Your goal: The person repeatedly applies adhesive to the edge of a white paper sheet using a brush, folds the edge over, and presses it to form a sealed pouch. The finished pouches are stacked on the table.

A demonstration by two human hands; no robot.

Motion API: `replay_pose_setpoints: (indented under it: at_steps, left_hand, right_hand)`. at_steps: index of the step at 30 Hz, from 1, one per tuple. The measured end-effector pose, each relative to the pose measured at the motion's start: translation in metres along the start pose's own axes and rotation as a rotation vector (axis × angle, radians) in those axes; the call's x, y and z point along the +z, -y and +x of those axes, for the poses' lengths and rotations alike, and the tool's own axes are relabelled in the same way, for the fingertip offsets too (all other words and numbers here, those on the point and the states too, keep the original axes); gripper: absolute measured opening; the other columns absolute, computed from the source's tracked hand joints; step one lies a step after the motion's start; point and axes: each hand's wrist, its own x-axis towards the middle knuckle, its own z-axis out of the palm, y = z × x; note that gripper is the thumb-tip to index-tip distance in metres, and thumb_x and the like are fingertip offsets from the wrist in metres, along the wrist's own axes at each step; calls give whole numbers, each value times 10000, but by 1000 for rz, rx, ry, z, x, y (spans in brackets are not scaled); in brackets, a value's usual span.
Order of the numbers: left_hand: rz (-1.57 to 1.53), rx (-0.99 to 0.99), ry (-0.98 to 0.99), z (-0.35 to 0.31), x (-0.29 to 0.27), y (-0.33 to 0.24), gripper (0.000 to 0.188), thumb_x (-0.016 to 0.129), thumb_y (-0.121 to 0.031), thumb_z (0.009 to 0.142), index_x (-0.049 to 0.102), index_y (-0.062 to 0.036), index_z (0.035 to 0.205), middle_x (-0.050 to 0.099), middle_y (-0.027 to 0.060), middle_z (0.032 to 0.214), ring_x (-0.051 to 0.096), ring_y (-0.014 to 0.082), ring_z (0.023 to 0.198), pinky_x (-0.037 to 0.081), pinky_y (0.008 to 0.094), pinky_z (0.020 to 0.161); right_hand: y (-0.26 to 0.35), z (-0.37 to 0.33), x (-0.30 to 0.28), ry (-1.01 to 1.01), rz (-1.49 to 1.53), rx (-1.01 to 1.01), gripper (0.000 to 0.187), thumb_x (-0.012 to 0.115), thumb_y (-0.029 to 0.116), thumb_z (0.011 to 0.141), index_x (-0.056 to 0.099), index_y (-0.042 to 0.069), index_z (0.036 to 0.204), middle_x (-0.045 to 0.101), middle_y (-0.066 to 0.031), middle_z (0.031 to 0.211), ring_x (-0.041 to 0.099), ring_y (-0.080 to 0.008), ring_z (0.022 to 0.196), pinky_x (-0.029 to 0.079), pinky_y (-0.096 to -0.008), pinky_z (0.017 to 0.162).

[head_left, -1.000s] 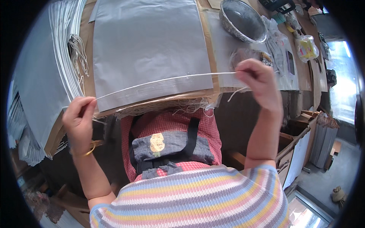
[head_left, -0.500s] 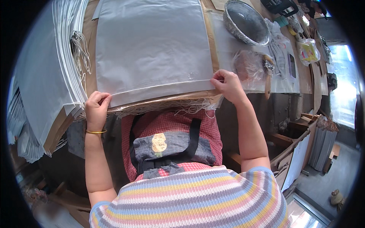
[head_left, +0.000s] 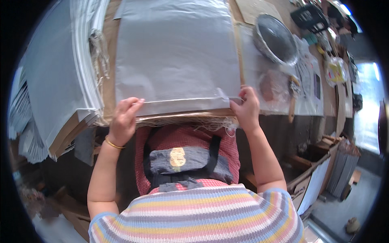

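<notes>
A large silvery-grey sheet [head_left: 178,52] lies on the worktable in front of me, its near edge turned up in a band [head_left: 182,106] with a thin white cord [head_left: 178,99] along it. My left hand [head_left: 125,117] rests at the left end of this band. Its fingers stretch rightward along the cord, and its thumb is hidden. At the right end, my right hand [head_left: 247,108] has thumb and forefinger apart beside the cord's end, where a small whitish, blurred bit of material stands up. Brown board shows under the sheet.
Stacked grey sheets with white cords [head_left: 60,69] fill the left side. To the right are a dark basin [head_left: 275,38] with a crusted rim, a wooden-handled brush [head_left: 292,108], clear plastic [head_left: 273,87] and a dark phone-like slab [head_left: 317,86]. Loose strings [head_left: 190,122] hang at the table's front edge.
The whole view has shifted, so things sit further right and lower. My left hand has moved inward from the sheet's corner, fingers now extended. My right thumb and forefinger have spread from a pinch.
</notes>
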Motion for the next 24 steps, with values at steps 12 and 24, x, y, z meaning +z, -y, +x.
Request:
replay_pose_setpoints:
  at_steps: [12,24]
  left_hand:
    - [-310,-455,171,18,-20,18,144,693,-73,781,613,-2,877,574,88,761,567,266,656,461,373,624]
    - [211,103,93,33,29,-55,482,551,-196,876,488,77,1268,489,228,1335,453,386,1254,298,471,1100]
  right_hand:
    - [21,24,4,303,164,45,106,707,79,810,662,-17,806,624,-87,773,606,-189,676,483,-295,620]
    - [79,-13,68,351,-324,-532,601,553,186,892,347,-7,1422,343,-169,1488,309,-325,1388,229,-450,1150]
